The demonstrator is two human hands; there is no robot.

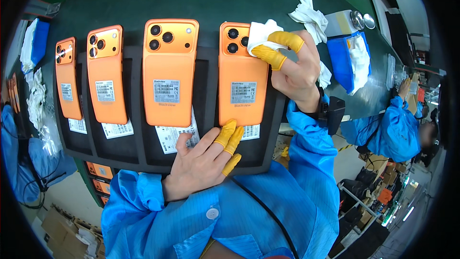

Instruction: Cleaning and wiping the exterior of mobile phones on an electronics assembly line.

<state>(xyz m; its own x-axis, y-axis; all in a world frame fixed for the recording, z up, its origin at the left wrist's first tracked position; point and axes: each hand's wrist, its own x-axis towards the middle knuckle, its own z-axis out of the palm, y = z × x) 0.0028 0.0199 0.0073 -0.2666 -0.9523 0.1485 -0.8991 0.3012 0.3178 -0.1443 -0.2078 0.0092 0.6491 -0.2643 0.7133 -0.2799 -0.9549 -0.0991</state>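
Observation:
Several orange phones lie back side up in a row along a black tray (206, 76). At the right end of the row, the rightmost phone (244, 74) has a grey label and a camera block at its top. My right hand (297, 64), with yellow finger cots, pinches a white cloth (262, 34) against that camera block, covering part of it. Fingertips of my left hand (201, 160), also in yellow cots, rest at the phone's lower edge; its fingers are stretched out. Left of it lie a second phone (169, 74), a third phone (106, 76) and a smaller-looking phone (69, 79).
White printed labels (117, 129) stick out below the phones. Crumpled white cloths (310, 17), a blue box (342, 62) with white cloth and a metal-topped dispenser bottle (357, 20) stand at the right. Another person (393, 127) in blue works at the far right.

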